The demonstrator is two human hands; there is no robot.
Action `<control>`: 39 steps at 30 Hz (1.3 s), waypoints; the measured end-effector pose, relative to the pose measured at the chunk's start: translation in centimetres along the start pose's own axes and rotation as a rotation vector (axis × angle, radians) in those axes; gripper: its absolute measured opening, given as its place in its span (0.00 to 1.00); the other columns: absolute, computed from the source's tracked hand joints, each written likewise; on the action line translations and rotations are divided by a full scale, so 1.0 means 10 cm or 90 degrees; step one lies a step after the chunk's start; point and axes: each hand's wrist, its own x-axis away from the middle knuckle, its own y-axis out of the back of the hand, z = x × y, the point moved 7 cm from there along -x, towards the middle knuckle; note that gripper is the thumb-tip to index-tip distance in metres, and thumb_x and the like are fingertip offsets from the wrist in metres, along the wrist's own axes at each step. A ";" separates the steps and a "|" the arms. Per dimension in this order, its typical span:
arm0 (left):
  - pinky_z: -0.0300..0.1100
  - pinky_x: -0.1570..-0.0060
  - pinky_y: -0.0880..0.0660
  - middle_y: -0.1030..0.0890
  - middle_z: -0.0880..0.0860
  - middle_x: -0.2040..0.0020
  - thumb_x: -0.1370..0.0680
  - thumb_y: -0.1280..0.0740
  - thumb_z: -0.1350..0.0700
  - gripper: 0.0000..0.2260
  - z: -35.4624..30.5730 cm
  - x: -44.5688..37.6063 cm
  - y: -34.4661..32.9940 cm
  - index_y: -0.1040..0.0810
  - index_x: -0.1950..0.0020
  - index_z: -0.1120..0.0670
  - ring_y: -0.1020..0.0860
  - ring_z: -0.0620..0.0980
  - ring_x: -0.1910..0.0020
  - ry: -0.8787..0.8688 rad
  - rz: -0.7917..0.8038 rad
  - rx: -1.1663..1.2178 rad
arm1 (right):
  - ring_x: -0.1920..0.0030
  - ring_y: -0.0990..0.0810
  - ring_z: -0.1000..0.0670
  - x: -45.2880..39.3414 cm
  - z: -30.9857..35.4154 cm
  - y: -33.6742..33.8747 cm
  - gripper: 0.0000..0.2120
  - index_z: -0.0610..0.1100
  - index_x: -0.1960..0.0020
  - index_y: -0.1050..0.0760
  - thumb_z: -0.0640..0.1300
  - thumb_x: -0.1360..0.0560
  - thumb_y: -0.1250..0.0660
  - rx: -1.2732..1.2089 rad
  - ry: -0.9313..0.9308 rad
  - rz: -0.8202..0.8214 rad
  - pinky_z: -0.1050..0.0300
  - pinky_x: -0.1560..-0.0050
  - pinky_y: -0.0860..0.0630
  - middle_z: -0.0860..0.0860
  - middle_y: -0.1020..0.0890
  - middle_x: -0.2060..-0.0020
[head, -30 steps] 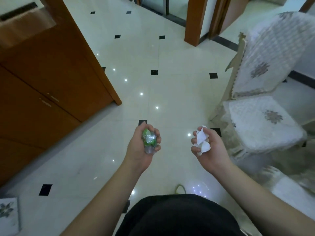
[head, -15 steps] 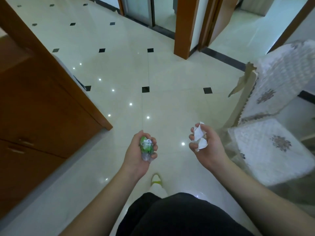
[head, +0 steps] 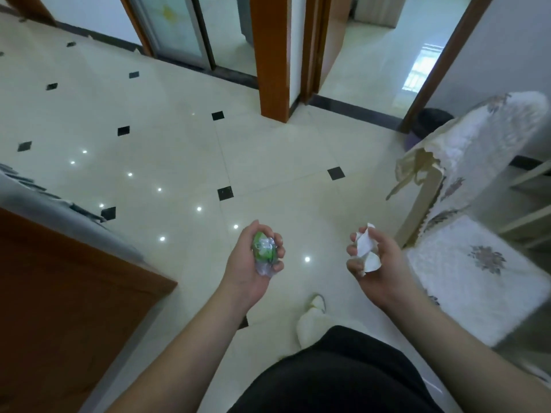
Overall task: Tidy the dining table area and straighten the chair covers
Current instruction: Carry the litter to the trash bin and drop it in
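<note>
My left hand (head: 250, 263) is closed around a crumpled green and clear plastic wrapper (head: 264, 251), held out over the floor. My right hand (head: 377, 263) grips a wad of crumpled white paper (head: 366, 248) at about the same height. To the right stands a dining chair (head: 429, 201) with a white lace cover on its back (head: 489, 144) and on its seat (head: 477, 272); loose cover ties hang at the back's left edge. Neither hand touches the chair.
A brown wooden cabinet (head: 59, 293) fills the lower left. Cream floor tiles with small black diamonds (head: 225, 193) stretch ahead. A wooden door post (head: 272, 55) and open doorways stand at the far side. A dark bin (head: 435, 120) sits behind the chair. My white slipper (head: 311, 320) is below.
The view has moved forward and tilted up, showing more of the doorways. The cabinet has slid left and the chair nearer on the right. Both hands keep their hold.
</note>
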 end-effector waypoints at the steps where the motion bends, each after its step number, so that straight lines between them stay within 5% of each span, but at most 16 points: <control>1: 0.36 0.76 0.38 0.26 0.53 0.66 0.29 0.35 0.48 0.10 -0.06 -0.13 -0.05 0.28 0.65 0.54 0.29 0.48 0.71 0.005 0.001 -0.001 | 0.70 0.31 0.53 -0.11 0.06 -0.03 0.04 0.45 0.56 0.29 0.44 0.23 0.41 -0.009 0.003 0.000 0.64 0.79 0.40 0.50 0.26 0.65; 19: 0.35 0.76 0.38 0.27 0.53 0.66 0.27 0.37 0.48 0.11 -0.93 -2.61 -1.94 0.29 0.64 0.54 0.29 0.49 0.72 0.087 0.090 -0.095 | 0.70 0.30 0.53 -2.20 1.69 -0.44 0.06 0.45 0.57 0.27 0.45 0.23 0.39 -0.078 0.004 -0.042 0.63 0.79 0.41 0.50 0.25 0.64; 39: 0.36 0.78 0.39 0.27 0.53 0.65 0.26 0.37 0.48 0.12 -2.01 -5.17 -3.13 0.29 0.64 0.54 0.30 0.48 0.71 0.220 0.236 -0.190 | 0.69 0.29 0.52 -4.16 3.18 -0.93 0.06 0.45 0.57 0.26 0.44 0.23 0.38 -0.153 0.156 -0.246 0.63 0.79 0.35 0.50 0.24 0.64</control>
